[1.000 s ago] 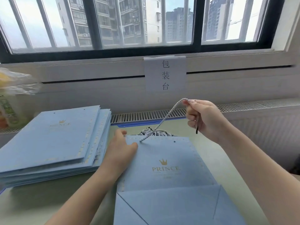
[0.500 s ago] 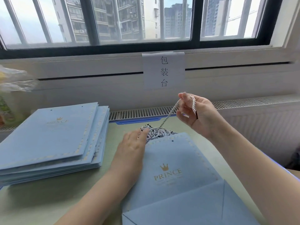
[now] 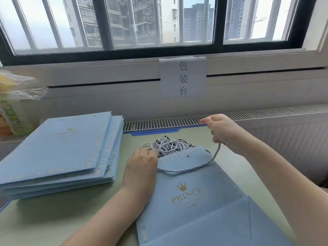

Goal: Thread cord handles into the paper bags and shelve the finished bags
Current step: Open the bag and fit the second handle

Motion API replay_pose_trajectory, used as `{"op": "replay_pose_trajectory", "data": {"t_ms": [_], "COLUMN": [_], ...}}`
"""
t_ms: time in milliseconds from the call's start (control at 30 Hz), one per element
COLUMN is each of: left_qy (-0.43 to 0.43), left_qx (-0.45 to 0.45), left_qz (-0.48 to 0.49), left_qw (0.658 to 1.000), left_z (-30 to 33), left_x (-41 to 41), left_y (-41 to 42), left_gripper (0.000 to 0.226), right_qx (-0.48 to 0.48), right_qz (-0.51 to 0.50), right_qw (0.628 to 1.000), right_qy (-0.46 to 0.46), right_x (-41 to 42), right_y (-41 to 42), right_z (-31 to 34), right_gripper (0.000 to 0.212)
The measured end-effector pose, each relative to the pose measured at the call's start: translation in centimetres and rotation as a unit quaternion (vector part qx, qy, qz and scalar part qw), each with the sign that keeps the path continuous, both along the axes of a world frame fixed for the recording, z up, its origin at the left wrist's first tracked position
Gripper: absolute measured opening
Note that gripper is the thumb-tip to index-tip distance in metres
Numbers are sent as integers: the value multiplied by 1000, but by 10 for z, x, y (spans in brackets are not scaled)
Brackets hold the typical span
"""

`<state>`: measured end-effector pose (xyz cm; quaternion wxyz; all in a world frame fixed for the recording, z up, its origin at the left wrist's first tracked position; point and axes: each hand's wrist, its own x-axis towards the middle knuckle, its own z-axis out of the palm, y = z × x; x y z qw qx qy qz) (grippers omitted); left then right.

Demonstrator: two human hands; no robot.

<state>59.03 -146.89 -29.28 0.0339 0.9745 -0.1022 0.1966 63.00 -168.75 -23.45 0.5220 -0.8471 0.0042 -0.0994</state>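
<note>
A flat light-blue paper bag [image 3: 191,201] with a gold crown and PRINCE print lies on the table in front of me. A white-and-blue twisted cord [image 3: 188,169] curves across the bag's top part. My right hand [image 3: 222,132] pinches the cord's right end above the bag's top right corner. My left hand [image 3: 142,163] rests at the bag's top left corner, fingertips at the cord's other end and touching a pile of loose cords [image 3: 170,146] just behind the bag. Whether the left fingers grip the cord is hidden.
A stack of several flat blue bags [image 3: 60,151] lies to the left on the green table top [image 3: 58,219]. A plastic-wrapped package [image 3: 14,107] stands at the far left. A paper sign [image 3: 182,77] hangs below the window; a vent grille [image 3: 159,123] runs behind the table.
My right hand has dropped and moved right, laying the cord in a curve over the bag. My left hand has shifted up to the bag's top left corner by the cord pile.
</note>
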Motion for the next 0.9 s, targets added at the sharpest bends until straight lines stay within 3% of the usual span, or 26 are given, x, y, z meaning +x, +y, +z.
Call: {"op": "replay_pose_trajectory", "data": {"t_ms": [133,267,400,533,733,900], "left_qy": [-14,-23,27,64,94,158], "left_qx": [31,66,5,-99,-200,-246], "left_qz": [76,79,-3,-51,-33,-48], "left_qw": [997,994,1000,992,975,955], "left_z": [10,14,2,4,21,25], "left_x": [-5,-7,-1,4,6,17], "left_y": [4,-2,-14,-17,-6,7], "left_gripper": [16,41,41,47,25,25], "right_qx": [-155,-155,-153,-262,-332,-393], "right_qz": [147,206,222,188,169,166], "right_qw": [976,963,961,947,924,893], "right_qy": [49,82,60,-5,-88,-141], "right_x": [-11,-15,-18,-20,-30,-36], "right_y": [17,30,40,46,50,58], "right_z": [-10,-18,-17,-14,-3,-5], "right_gripper": [33,12,8,5,17,7]}}
